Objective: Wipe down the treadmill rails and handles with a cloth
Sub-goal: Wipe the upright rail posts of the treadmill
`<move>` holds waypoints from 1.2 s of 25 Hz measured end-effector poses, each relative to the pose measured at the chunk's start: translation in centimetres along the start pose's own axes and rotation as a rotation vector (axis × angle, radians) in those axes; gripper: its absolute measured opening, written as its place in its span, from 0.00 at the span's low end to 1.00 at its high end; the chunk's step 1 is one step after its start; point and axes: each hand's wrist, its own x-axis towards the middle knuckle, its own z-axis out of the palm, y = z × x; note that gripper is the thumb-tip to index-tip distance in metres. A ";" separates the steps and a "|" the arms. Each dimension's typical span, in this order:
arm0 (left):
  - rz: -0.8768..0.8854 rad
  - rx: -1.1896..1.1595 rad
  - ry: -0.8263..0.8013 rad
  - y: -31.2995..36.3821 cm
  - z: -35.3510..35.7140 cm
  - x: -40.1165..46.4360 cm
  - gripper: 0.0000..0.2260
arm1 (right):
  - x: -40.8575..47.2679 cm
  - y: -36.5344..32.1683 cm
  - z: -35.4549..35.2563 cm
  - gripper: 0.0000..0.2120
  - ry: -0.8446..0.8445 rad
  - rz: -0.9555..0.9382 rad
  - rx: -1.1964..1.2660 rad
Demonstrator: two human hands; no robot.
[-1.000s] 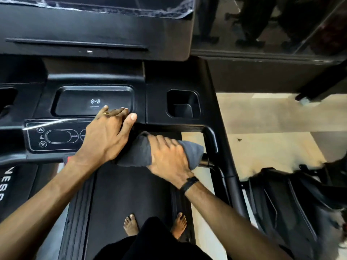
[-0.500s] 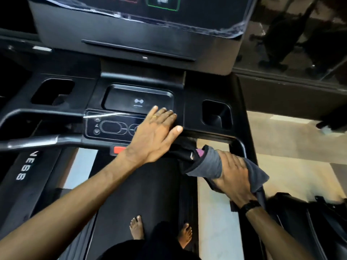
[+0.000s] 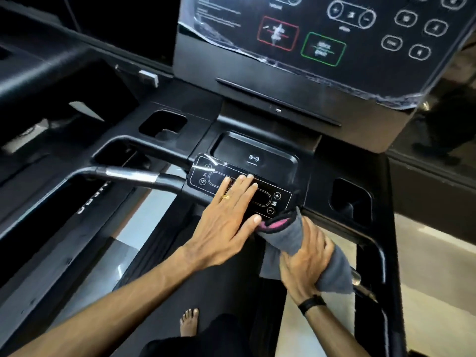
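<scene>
A grey cloth (image 3: 288, 235) with a pink patch is wrapped round the treadmill's right inner handle, whose metal end (image 3: 356, 278) pokes out below the cloth. My right hand (image 3: 306, 256) grips the cloth and the handle inside it. My left hand (image 3: 229, 222) lies flat with straight fingers on the small control panel (image 3: 273, 199) at the console's front edge. The left inner handle (image 3: 134, 175), black with a shiny metal sleeve, stretches out bare to the left. The right outer rail (image 3: 381, 258) curves down past my right hand.
The large display console (image 3: 322, 39) with its plastic film rises ahead. Cup holders sit at left (image 3: 162, 123) and right (image 3: 351, 199), with a phone tray (image 3: 252, 153) between them. The black belt (image 3: 226, 292) and a bare foot (image 3: 189, 322) lie below.
My view swung up and left, revealing the display. My right hand with the cloth first slid outward along the right handle, then back inward toward the console. My left hand stayed on the panel.
</scene>
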 end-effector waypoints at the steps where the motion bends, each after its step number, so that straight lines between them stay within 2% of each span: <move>1: -0.018 -0.016 0.016 0.3 0.1 -0.5 0.28 | -0.1 -0.6 0.0 0.27 0.053 0.077 0.048; 3: -0.053 -0.051 0.065 0.8 0.1 -1.3 0.28 | 1.3 -3.9 0.2 0.27 0.099 0.191 0.180; 4: -0.089 -0.067 0.105 0.8 -0.1 -1.5 0.28 | 2.0 -5.3 0.3 0.30 0.065 0.227 0.196; 6: -0.183 -0.085 0.197 0.2 -0.4 -2.2 0.28 | 3.2 -7.7 0.6 0.39 -0.076 0.228 0.021; 8: -0.280 -0.106 0.253 -0.7 -0.8 -2.8 0.29 | 3.8 -9.0 0.9 0.40 -0.220 0.142 -0.194; 10: -0.351 -0.115 0.262 -1.4 -1.1 -3.4 0.29 | 4.0 -9.3 1.0 0.41 -0.286 0.087 -0.293; 13: -0.388 -0.108 0.260 -2.2 -1.1 -3.9 0.30 | 4.2 -8.9 0.8 0.46 -0.291 -0.026 -0.337; 18: -0.394 -0.097 0.272 -4.0 -1.5 -3.1 0.30 | 6.5 -10.5 2.2 0.44 -0.371 -0.467 -0.322; 23: -0.406 -0.123 0.292 -7.6 -3.9 -3.6 0.31 | 7.4 -14.2 4.5 0.45 -0.391 -0.552 -0.405; 30: -0.423 -0.151 0.311 -12.5 -6.5 -5.3 0.31 | 7.7 -18.8 7.0 0.46 -0.389 -0.564 -0.414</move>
